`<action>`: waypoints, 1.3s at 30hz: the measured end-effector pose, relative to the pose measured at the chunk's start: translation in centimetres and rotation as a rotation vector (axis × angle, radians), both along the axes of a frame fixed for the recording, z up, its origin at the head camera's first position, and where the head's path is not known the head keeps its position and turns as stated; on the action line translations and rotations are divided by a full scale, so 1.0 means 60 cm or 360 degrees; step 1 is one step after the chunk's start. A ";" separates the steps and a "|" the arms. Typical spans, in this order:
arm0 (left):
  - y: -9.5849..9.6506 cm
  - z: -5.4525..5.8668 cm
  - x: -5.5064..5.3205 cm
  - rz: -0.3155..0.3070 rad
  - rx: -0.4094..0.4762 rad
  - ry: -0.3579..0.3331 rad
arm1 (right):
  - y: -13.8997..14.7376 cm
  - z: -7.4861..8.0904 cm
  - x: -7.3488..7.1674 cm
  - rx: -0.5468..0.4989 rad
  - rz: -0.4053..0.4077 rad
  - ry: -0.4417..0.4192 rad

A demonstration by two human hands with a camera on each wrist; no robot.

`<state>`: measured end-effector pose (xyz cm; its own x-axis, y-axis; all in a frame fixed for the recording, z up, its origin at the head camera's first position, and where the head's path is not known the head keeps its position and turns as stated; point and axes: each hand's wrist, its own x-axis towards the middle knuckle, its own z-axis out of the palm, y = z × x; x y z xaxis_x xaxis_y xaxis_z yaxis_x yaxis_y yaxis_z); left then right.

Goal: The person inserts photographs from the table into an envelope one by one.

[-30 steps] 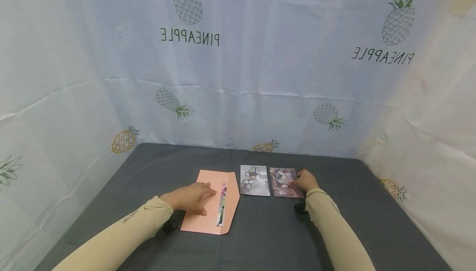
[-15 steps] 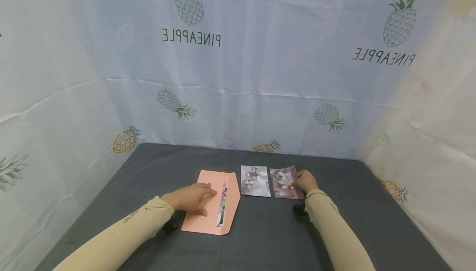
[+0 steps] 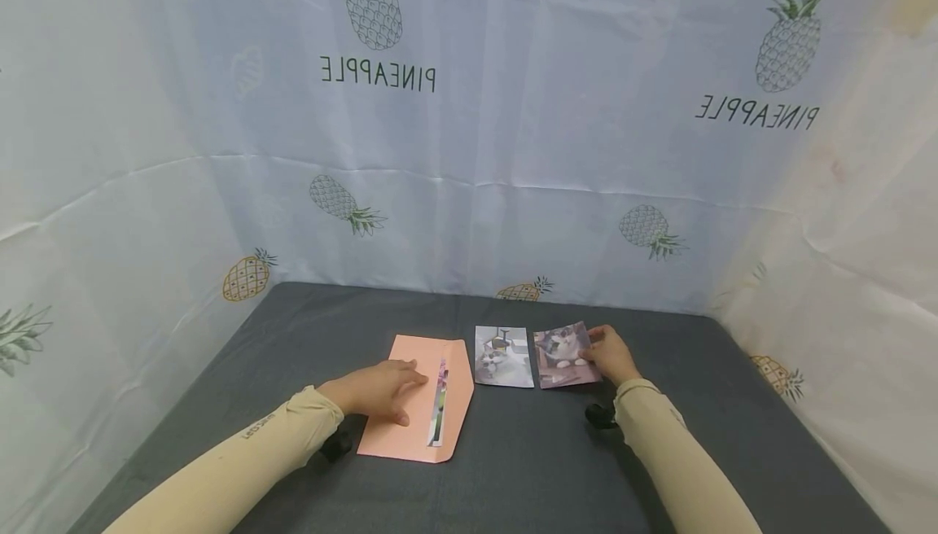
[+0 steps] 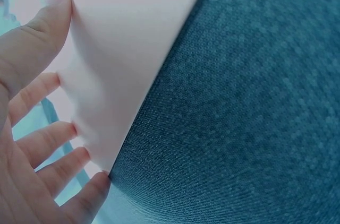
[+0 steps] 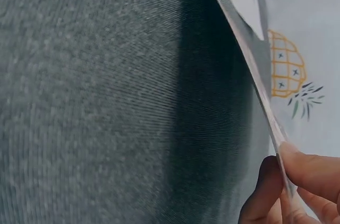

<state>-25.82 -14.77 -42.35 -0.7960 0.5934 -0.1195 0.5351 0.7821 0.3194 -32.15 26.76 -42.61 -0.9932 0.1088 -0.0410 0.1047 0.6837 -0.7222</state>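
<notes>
My left hand (image 3: 377,391) rests with spread fingers on a pink envelope (image 3: 410,348), its fingertips touching the paper in the left wrist view. The envelope's flap lies open to the right, and a strip of a colourful photo (image 3: 438,408) shows at its mouth. My right hand (image 3: 611,355) pinches the right edge of a cat photo (image 3: 560,355) between thumb and fingers. Seen edge-on in the right wrist view, this photo (image 5: 255,80) is tilted up, with that side raised off the dark cloth and a shadow beneath.
A second cat photo (image 3: 503,367) lies flat between the envelope and the held photo. Dark grey cloth (image 3: 513,469) covers the table. A white pineapple-print curtain (image 3: 476,135) surrounds the back and sides.
My right hand has lifted the right side of the cat photo off the cloth and moved slightly to the right. The left hand and envelope stay put.
</notes>
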 end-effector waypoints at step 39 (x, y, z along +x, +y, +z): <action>0.001 -0.001 0.000 0.0006 -0.0001 -0.0009 | -0.095 0.045 0.057 -0.0566 0.0193 0.0179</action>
